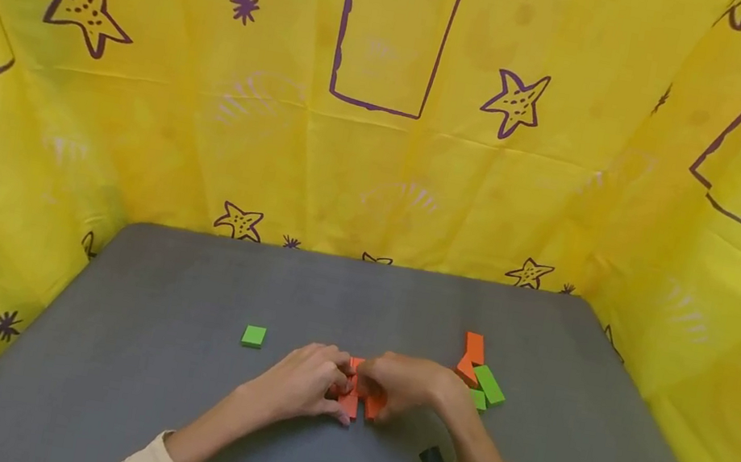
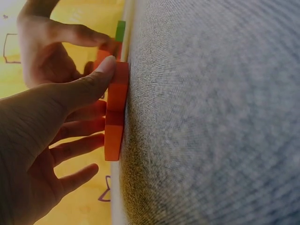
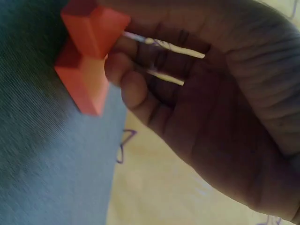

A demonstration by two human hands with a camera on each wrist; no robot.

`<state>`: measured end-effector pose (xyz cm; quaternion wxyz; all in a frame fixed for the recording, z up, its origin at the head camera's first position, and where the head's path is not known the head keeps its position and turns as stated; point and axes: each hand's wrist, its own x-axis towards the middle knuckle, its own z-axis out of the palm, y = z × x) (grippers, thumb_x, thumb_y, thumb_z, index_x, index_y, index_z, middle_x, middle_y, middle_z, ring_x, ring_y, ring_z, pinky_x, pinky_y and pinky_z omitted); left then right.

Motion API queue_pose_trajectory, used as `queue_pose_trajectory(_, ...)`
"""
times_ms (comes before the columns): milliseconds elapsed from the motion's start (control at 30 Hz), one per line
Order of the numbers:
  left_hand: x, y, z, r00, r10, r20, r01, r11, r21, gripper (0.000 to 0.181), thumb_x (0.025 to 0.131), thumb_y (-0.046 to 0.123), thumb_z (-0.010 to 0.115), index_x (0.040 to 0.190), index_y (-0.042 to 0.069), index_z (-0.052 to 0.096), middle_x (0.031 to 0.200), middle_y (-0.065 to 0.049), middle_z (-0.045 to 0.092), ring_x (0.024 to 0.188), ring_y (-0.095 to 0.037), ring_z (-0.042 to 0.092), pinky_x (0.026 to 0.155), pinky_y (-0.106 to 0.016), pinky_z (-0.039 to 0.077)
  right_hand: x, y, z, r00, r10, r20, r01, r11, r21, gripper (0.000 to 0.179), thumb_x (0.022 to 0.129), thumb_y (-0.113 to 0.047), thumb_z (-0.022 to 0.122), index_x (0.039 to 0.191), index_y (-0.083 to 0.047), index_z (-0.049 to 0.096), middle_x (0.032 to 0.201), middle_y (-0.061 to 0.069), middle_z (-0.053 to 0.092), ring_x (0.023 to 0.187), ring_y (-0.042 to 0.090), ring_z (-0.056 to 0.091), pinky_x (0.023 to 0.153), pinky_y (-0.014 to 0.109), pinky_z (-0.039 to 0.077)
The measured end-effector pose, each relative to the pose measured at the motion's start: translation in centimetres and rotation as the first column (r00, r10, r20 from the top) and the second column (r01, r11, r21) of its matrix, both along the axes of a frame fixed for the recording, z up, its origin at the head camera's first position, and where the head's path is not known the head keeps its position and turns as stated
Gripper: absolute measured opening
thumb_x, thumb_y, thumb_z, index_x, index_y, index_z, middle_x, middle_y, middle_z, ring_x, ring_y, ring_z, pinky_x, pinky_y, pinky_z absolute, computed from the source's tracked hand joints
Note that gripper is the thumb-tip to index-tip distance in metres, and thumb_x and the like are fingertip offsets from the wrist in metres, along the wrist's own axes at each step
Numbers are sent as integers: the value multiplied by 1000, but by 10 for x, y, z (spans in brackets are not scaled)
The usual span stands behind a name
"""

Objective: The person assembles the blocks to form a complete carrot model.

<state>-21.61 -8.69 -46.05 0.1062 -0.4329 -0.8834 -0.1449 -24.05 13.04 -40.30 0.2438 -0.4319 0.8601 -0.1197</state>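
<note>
Several orange blocks stand close together on the grey table, partly covered by the fingers in the head view. My left hand (image 1: 309, 380) holds an orange block (image 1: 348, 406) from the left, its thumb on the near end. In the left wrist view that thumb presses an orange block (image 2: 119, 86), and other fingertips reach a second one (image 2: 114, 143) beside it. From the right, my right hand (image 1: 414, 385) grips another orange block (image 1: 374, 406). The right wrist view has an orange block (image 3: 91, 30) at its fingertips, touching a further orange block (image 3: 84, 82).
A green block (image 1: 253, 336) lies alone to the left. Right of the right hand is a loose group with an orange block (image 1: 474, 348), a green block (image 1: 489, 386) and others. Yellow patterned cloth (image 1: 364, 181) walls the grey table (image 1: 187, 274) at the back and sides.
</note>
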Motion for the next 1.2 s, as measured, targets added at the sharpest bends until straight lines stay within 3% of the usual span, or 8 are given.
queue_pose_trajectory(200, 1, 1, 1, 1000, -1, 27, 1, 1000, -3, 35, 74, 52, 90, 75, 19, 78, 83, 6, 61, 74, -7, 49, 70, -25, 46, 2, -9, -10, 1000, -27, 16, 27, 1000, -1, 32, 80, -5, 87, 97, -13, 61, 79, -4, 57, 66, 2, 45, 62, 16, 38)
queue_pose_trajectory(333, -1, 1, 2, 1000, -6, 16, 6, 1000, 8, 34, 74, 51, 91, 75, 19, 77, 85, 7, 65, 77, -8, 54, 72, -26, 49, 1, -9, -8, 997, -69, -13, 70, 997, 17, 36, 78, -11, 92, 99, -13, 63, 80, -6, 58, 70, 4, 48, 66, 18, 41)
queue_pose_trajectory(500, -1, 1, 2, 999, -8, 52, 8, 1000, 5, 33, 75, 49, 91, 79, 19, 78, 96, 5, 72, 86, -10, 62, 81, -29, 55, 0, -7, -5, 993, -113, -46, 115, 991, 66, 37, 76, -21, 95, 98, -12, 66, 79, -6, 58, 73, 7, 48, 69, 21, 40)
queue_pose_trajectory(600, 0, 1, 0, 999, -8, 47, 8, 1000, 2, 33, 75, 49, 91, 79, 19, 77, 97, 6, 72, 86, -10, 62, 80, -28, 54, 0, -7, -7, 992, -118, -43, 121, 990, 72, 33, 79, -20, 93, 98, -11, 67, 78, -5, 57, 72, 7, 47, 67, 22, 39)
queue_pose_trajectory(800, 0, 1, 0, 1000, -7, 16, 7, 1000, 5, 34, 74, 51, 90, 77, 20, 77, 89, 8, 67, 79, -8, 56, 74, -26, 50, -1, -9, -12, 993, -106, -43, 108, 993, 54, 24, 87, -15, 86, 99, -11, 65, 77, -8, 50, 67, 6, 43, 62, 20, 35)
queue_pose_trajectory(967, 2, 0, -1, 1000, -16, 26, 16, 1000, 4, 30, 79, 48, 89, 79, 19, 78, 90, 7, 68, 80, -8, 58, 78, -28, 52, -1, -7, -12, 994, -104, -27, 105, 993, 46, 24, 89, -17, 84, 102, -11, 65, 79, -9, 50, 68, 5, 44, 63, 20, 36)
queue_pose_trajectory(1067, 2, -2, -2, 999, -25, 43, 24, 1000, 4, 31, 82, 48, 88, 80, 19, 78, 94, 5, 71, 83, -10, 61, 81, -29, 54, -2, -2, -8, 993, -114, -10, 115, 993, 8, 23, 91, -18, 82, 104, -11, 64, 79, -7, 53, 69, 5, 46, 64, 19, 39)
queue_pose_trajectory(1200, 1, -4, -1, 997, -19, 79, 20, 1000, -11, 32, 84, 49, 85, 85, 18, 79, 102, 4, 72, 91, -12, 64, 86, -30, 55, -7, 17, 3, 985, -151, -79, 147, 987, -60, 22, 95, -14, 77, 111, -8, 63, 90, 0, 65, 75, 7, 53, 70, 22, 49)
